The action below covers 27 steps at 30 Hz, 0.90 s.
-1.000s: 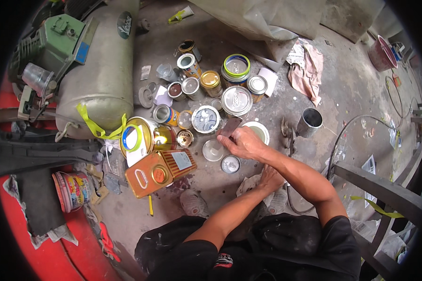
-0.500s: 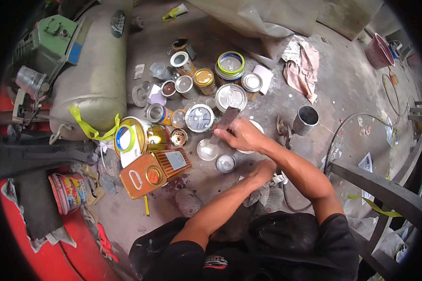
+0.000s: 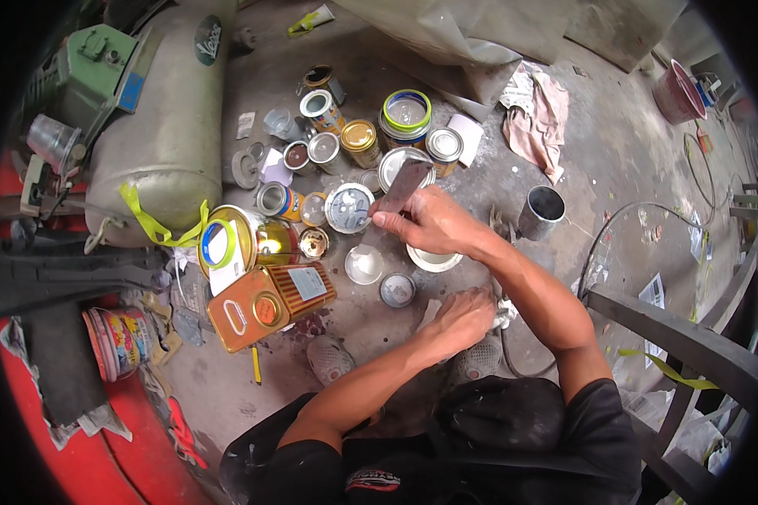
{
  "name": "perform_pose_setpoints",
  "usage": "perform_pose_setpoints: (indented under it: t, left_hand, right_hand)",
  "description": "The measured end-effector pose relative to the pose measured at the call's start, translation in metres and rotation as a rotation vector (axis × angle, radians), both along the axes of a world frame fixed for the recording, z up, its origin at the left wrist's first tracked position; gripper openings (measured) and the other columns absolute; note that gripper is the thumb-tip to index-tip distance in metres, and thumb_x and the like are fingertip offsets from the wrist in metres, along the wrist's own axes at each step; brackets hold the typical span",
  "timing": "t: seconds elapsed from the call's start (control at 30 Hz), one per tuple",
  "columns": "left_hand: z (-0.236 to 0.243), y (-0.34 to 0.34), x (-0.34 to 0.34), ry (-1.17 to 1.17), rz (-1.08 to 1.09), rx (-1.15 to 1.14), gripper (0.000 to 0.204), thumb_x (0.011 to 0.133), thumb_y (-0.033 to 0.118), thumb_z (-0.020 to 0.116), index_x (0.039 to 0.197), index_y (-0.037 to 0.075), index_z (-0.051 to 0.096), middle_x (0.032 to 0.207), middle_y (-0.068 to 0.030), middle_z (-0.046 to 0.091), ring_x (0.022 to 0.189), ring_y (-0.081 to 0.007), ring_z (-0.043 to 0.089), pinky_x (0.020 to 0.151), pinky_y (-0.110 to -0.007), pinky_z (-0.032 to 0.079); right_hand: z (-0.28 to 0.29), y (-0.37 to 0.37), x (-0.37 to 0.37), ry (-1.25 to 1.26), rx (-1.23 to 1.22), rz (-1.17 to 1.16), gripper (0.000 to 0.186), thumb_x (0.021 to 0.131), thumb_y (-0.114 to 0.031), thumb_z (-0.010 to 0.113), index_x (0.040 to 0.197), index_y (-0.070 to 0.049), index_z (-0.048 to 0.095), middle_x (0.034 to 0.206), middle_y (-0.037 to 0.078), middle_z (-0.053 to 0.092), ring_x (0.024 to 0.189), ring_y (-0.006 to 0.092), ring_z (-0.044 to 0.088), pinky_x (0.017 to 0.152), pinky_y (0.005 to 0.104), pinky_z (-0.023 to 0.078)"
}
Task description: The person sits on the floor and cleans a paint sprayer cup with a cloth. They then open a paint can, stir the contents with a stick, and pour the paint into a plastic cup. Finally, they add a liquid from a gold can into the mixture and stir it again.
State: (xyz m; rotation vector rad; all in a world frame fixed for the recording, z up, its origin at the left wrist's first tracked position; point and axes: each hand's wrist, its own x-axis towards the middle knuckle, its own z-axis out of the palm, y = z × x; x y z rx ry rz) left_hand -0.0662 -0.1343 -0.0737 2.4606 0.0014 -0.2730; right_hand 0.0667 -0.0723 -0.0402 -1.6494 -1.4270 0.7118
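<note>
My right hand grips a flat stick, dark at the top and pale at its lower end. That lower end reaches down into a small cup with whitish contents. Just right of the cup, a white-rimmed round container is partly covered by my right hand. A small grey-topped can stands in front of the cup. My left hand is closed low over my shoes, with a crumpled white rag showing at its fingers.
Several paint cans, including a gold-lidded one, crowd behind the cup. A rectangular orange tin lies at left before a metal tank. At right are a dark-mouthed can, a pink cloth, a hose and a metal frame.
My left hand has come up and forward from beside my right shoe, its fingers now showing with the white rag. The stick stays in my right hand over the cup; the view has shifted slightly.
</note>
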Motion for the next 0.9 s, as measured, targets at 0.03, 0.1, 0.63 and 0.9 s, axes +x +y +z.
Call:
perform_pose_setpoints:
  t: [0.03,0.1,0.63,0.9]
  left_hand:
    - [0.010,0.004,-0.001,-0.071,-0.006,0.034,0.018,0.080,0.000,0.060,0.096,-0.008,0.064,0.096,-0.0233,0.064,0.095,-0.0407,0.066,0.080,-0.049,0.055]
    - [0.022,0.011,0.000,-0.215,-0.020,0.101,0.019,0.080,0.000,0.061,0.098,-0.007,0.063,0.100,-0.0226,0.063,0.101,-0.0393,0.065,0.082,-0.049,0.055]
    - [-0.019,-0.006,-0.007,-0.345,0.364,-0.380,0.017,0.096,0.012,0.056,0.103,-0.003,0.058,0.116,-0.0186,0.059,0.107,-0.0373,0.059,0.094,-0.046,0.047]
    - [0.030,0.034,0.007,-0.698,0.058,0.130,0.020,0.087,0.005,0.061,0.104,-0.006,0.060,0.114,-0.0187,0.057,0.105,-0.0400,0.061,0.099,-0.050,0.050]
  right_hand:
    - [0.007,0.001,0.002,-0.017,-0.028,0.004,0.037,0.097,-0.035,0.062,0.086,-0.001,0.073,0.067,0.022,0.063,0.066,0.0408,0.064,0.061,0.0462,0.049]
    - [0.021,0.001,0.005,0.008,-0.019,-0.011,0.032,0.096,-0.033,0.063,0.093,-0.004,0.075,0.068,0.021,0.065,0.065,0.0390,0.065,0.061,0.0446,0.049]
    - [0.051,-0.021,0.012,0.168,0.035,-0.080,0.029,0.098,-0.031,0.061,0.102,-0.005,0.074,0.076,0.018,0.069,0.070,0.0314,0.067,0.067,0.0424,0.050]
    - [0.058,-0.023,0.025,0.212,0.026,-0.130,0.040,0.099,-0.040,0.060,0.098,-0.003,0.074,0.070,0.013,0.068,0.064,0.0225,0.068,0.064,0.0392,0.051]
